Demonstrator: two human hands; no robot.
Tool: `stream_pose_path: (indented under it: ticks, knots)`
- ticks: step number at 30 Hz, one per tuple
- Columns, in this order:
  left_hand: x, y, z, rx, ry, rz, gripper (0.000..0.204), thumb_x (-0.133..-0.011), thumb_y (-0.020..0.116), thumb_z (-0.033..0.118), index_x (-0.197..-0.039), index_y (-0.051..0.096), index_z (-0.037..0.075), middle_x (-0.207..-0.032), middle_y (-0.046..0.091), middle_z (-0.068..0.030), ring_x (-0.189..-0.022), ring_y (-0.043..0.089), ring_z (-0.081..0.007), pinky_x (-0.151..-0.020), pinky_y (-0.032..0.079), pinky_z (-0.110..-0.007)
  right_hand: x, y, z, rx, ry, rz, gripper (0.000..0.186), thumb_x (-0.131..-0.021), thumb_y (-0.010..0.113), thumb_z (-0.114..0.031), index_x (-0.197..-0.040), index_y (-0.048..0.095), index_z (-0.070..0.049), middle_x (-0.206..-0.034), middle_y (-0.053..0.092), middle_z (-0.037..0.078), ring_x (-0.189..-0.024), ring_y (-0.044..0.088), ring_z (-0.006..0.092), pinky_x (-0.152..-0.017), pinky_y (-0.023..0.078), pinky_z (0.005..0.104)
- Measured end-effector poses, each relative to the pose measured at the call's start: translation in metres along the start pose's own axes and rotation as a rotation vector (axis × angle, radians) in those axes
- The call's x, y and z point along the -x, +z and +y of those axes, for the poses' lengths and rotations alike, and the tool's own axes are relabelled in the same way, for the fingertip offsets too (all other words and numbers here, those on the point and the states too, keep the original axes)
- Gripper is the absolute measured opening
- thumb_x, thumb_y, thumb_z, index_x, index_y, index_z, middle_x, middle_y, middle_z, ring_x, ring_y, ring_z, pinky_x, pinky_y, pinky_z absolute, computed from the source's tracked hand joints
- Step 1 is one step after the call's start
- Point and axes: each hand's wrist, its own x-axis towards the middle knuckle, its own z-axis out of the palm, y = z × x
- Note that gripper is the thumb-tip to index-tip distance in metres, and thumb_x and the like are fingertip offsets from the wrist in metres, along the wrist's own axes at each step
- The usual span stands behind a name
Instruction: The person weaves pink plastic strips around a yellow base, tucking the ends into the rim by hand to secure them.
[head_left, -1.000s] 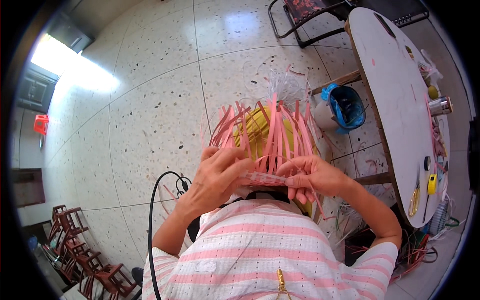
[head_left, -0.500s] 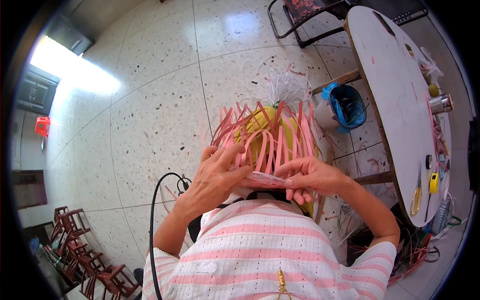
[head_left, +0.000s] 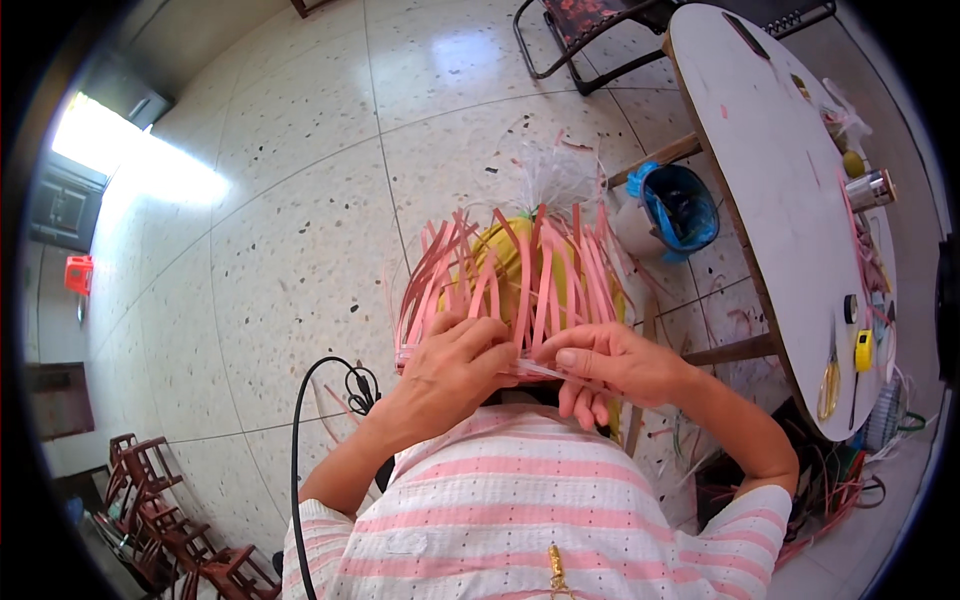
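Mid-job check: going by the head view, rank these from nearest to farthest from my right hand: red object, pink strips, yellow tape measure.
From the right hand:
1. Pink strips, just ahead of it.
2. Yellow tape measure, to its right, on the white table.
3. Red object, far off to the left.

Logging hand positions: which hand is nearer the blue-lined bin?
Right: the right hand is below the bin in the picture; the left hand is lower-left, farther away.
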Motion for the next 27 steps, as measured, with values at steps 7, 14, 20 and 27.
stream_pose_path:
  ticks: [7, 14, 20, 27]
  knots:
    - [0.002, 0.0, -0.003, 0.038, -0.017, 0.001, 0.037, -0.077, 0.084, 0.017, -0.107, 0.067, 0.005, -0.11, 0.061, -0.0097, -0.101, 0.061, -0.0282, -0.09, 0.044, -0.04, 0.001, -0.008, -0.011, 0.473, -0.064, 0.106, 0.018, -0.101, 0.061, -0.013, -0.104, 0.07, 0.002, -0.081, 0.072, 0.008, -0.063, 0.064, 0.0125, -0.056, 0.05, 0.0251]
    - [0.003, 0.004, -0.004, 0.056, -0.021, -0.009, 0.038, -0.075, 0.084, 0.016, -0.107, 0.067, 0.003, -0.111, 0.061, -0.0108, -0.101, 0.061, -0.0289, -0.092, 0.044, -0.041, -0.005, -0.009, -0.026, 1.002, -0.361, 0.266, 0.014, -0.09, 0.069, -0.005, -0.101, 0.071, 0.003, -0.084, 0.072, 0.012, -0.076, 0.067, 0.0195, -0.071, 0.053, 0.035]
    - [0.004, 0.004, -0.006, 0.057, -0.035, -0.014, 0.038, -0.075, 0.085, 0.016, -0.106, 0.066, 0.004, -0.112, 0.061, -0.0106, -0.101, 0.061, -0.0289, -0.091, 0.044, -0.041, -0.008, -0.01, -0.029, 1.066, -0.473, 0.238, 0.018, -0.089, 0.067, -0.009, -0.104, 0.071, 0.001, -0.085, 0.071, 0.018, -0.08, 0.069, 0.0261, -0.077, 0.053, 0.0404]
    - [0.004, 0.004, -0.007, 0.067, -0.044, -0.003, 0.038, -0.074, 0.085, 0.015, -0.105, 0.066, 0.004, -0.111, 0.061, -0.0101, -0.1, 0.06, -0.0286, -0.09, 0.044, -0.04, 0.003, 0.006, -0.029, 0.35, 0.039, -0.052, 0.019, -0.103, 0.053, -0.008, -0.114, 0.064, 0.004, -0.09, 0.066, 0.011, -0.081, 0.07, 0.0187, -0.069, 0.063, 0.0329]
